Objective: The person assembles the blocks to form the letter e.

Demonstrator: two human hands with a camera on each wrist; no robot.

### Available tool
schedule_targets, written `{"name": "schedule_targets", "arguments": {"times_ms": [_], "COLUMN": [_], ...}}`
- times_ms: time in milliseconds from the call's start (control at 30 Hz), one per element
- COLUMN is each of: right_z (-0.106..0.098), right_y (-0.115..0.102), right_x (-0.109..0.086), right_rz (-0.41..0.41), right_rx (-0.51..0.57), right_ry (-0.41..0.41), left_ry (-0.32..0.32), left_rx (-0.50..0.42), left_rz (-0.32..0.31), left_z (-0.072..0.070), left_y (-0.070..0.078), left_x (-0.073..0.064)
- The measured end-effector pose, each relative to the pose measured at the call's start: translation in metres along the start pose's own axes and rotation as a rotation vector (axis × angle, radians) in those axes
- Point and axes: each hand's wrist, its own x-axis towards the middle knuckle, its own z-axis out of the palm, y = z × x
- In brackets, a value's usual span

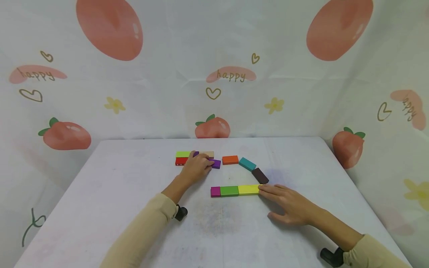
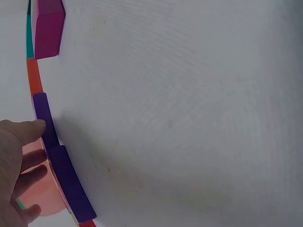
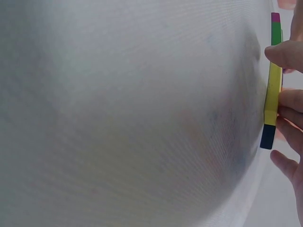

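In the head view my left hand (image 1: 196, 168) pinches a purple domino block (image 1: 216, 163), thumb at the near side and fingers behind it. A second purple block (image 2: 72, 184) adjoins it in the left wrist view. Partly behind the hand are a red block with white dots (image 1: 181, 161), a lime block (image 1: 182, 154) and a beige block (image 1: 207, 154). My right hand (image 1: 289, 204) has its fingers extended, their tips touching the right end of a yellow block (image 1: 248, 190). Green (image 1: 229, 191) and magenta (image 1: 215, 191) blocks continue that row leftward.
Orange (image 1: 230, 160), teal (image 1: 247, 164) and dark brown (image 1: 260, 176) blocks curve from the purple block toward the yellow row. In the right wrist view a black block (image 3: 267, 137) sits at the yellow end. A fruit-printed cloth (image 1: 161, 100) hangs behind the white table (image 1: 110, 186).
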Motion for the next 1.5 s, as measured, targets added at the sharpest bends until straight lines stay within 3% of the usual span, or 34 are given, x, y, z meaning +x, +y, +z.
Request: {"name": "schedule_targets", "arguments": {"times_ms": [233, 833, 1133, 1500], "right_z": [-0.0003, -0.0010, -0.0009, -0.0008], "right_y": [-0.0002, -0.0008, 0.0012, 0.0011], "right_x": [0.0006, 0.0019, 0.0000, 0.0003], "right_rz": [0.006, 0.040, -0.012, 0.002], "right_rx": [0.001, 0.017, 0.001, 0.011], "right_ry": [-0.006, -0.039, 0.023, 0.013], "left_ry": [-0.020, -0.109, -0.083, -0.085], "left_rx": [0.030, -0.097, -0.096, -0.091], "left_rz": [-0.007, 0.017, 0.050, 0.042], "left_z": [-0.0033, -0.0099, -0.0054, -0.0055], "left_y": [0.0017, -0.0048, -0.0045, -0.0003], "left_x": [-0.0003, -0.0042, -0.0039, -0.0025]}}
